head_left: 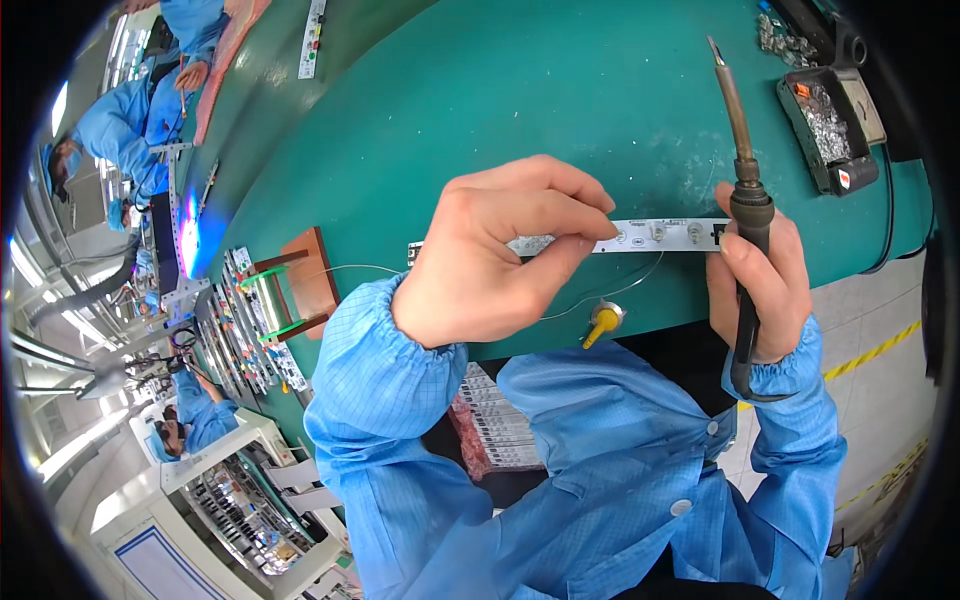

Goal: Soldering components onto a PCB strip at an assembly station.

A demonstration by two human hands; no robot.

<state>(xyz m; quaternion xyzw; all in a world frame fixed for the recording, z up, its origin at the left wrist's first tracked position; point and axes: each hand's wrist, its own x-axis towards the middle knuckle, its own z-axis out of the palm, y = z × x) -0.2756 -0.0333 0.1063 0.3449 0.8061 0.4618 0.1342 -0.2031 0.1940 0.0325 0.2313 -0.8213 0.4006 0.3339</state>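
Observation:
A narrow white circuit board strip (680, 235) with small round parts lies across the green mat in front of me. Over its middle, my left hand (500, 250) is closed in a pinch, fingertips at the board's surface; whatever is between them is too small to make out. My right hand (765, 270) grips a soldering iron (748, 190), its tip pointing up and away from the board. The right thumb is against or very near the strip's right end. Thin solder wire (610, 292) emerges from behind my left hand and curls up below the strip.
A solder spool (268, 300) on a wooden stand (312, 275) is at left, beside several board strips (225, 325). Near the mat's front edge is a yellow-tipped object (602, 322). At far right stands a black box (828, 130) of metallic scraps. Co-workers in blue (120, 130) are at left.

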